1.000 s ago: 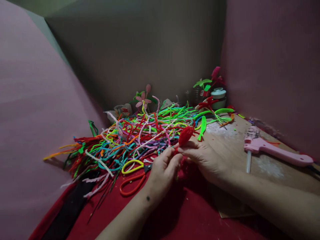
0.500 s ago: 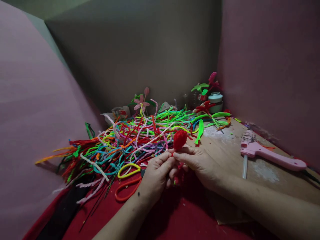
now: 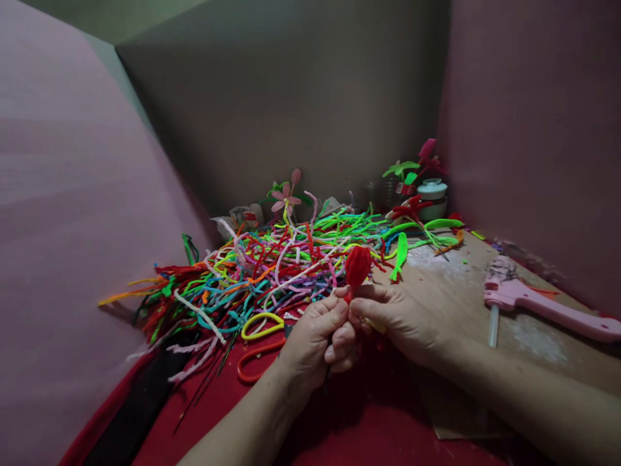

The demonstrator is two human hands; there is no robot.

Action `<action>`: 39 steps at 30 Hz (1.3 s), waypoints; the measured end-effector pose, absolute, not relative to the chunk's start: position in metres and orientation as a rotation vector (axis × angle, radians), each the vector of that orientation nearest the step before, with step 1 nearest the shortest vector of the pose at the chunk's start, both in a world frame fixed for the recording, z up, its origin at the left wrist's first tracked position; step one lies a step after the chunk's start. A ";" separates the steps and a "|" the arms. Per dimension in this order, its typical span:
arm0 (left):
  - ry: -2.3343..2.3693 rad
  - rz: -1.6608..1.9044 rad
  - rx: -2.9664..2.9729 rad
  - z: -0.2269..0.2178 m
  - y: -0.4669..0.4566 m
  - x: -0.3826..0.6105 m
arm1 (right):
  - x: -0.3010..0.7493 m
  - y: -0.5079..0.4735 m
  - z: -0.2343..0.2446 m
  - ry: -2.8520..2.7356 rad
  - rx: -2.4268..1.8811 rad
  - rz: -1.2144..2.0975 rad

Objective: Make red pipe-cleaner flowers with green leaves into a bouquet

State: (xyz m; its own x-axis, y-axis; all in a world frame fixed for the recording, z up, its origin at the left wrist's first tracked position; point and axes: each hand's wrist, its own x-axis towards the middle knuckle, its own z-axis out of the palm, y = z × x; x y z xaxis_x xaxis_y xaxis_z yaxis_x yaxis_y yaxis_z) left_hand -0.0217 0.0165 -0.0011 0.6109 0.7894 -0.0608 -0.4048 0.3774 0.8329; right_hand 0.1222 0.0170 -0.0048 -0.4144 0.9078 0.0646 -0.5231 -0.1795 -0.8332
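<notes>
A red fuzzy pipe-cleaner flower bud (image 3: 358, 265) stands upright above my fingertips. My left hand (image 3: 323, 333) is closed around its base, and a thin dark stem pokes out below that fist. Against it, my right hand (image 3: 392, 317) pinches the same base between thumb and fingers. Something yellowish shows under the right fingers, too hidden to name. Just left of my left hand lie scissors (image 3: 262, 321) with one yellow and one red handle loop, their blades covered by the hand.
A large heap of coloured pipe cleaners (image 3: 272, 265) spreads behind my hands. At right, a pink glue gun (image 3: 548, 307) rests on a brown board (image 3: 460, 401). Farther back are a pink flower (image 3: 286, 197), a lidded jar (image 3: 431, 197) and green leaves (image 3: 399, 255). Pink walls flank both sides.
The view has shifted, so everything sits slightly farther right. The bud has turned a little in my fingers, and the red strands that hung under my hands are now mostly hidden.
</notes>
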 end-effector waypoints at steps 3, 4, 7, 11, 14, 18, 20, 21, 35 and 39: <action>0.440 0.784 0.855 -0.003 0.016 -0.024 | 0.124 0.018 -0.005 -1.030 -0.528 1.794; 0.423 0.773 0.850 -0.003 0.015 -0.024 | 0.125 0.018 -0.005 -1.047 -0.517 1.797; 0.422 0.746 0.888 0.000 0.014 -0.024 | 0.125 0.020 -0.008 -1.085 -0.517 1.772; 0.721 0.782 1.229 0.006 0.013 -0.021 | 0.123 0.020 -0.013 -0.992 -0.520 1.734; 1.075 0.988 1.805 0.001 0.012 -0.019 | 0.121 0.020 -0.014 -0.925 -0.535 1.735; 1.229 1.111 2.323 -0.013 0.012 -0.020 | 0.121 0.020 -0.014 -0.939 -0.639 1.676; 1.245 1.097 2.311 -0.014 0.013 -0.020 | 0.121 0.020 -0.014 -0.965 -0.686 1.646; 1.246 1.088 2.250 -0.012 0.013 -0.020 | 0.121 0.020 -0.013 -0.978 -0.699 1.636; 0.697 0.877 1.163 0.012 0.012 -0.023 | 0.124 0.021 -0.010 -1.073 -0.575 1.704; 0.629 0.826 1.076 0.012 0.012 -0.024 | 0.125 0.023 -0.011 -1.011 -0.509 1.770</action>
State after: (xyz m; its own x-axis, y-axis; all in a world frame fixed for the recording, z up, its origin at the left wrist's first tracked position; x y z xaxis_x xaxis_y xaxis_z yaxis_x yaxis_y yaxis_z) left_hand -0.0237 0.0119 0.0117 0.5539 0.8310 -0.0522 -0.2710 0.2392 0.9324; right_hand 0.1245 0.0231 -0.0111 -0.4171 0.9024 0.1084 -0.5515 -0.1565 -0.8194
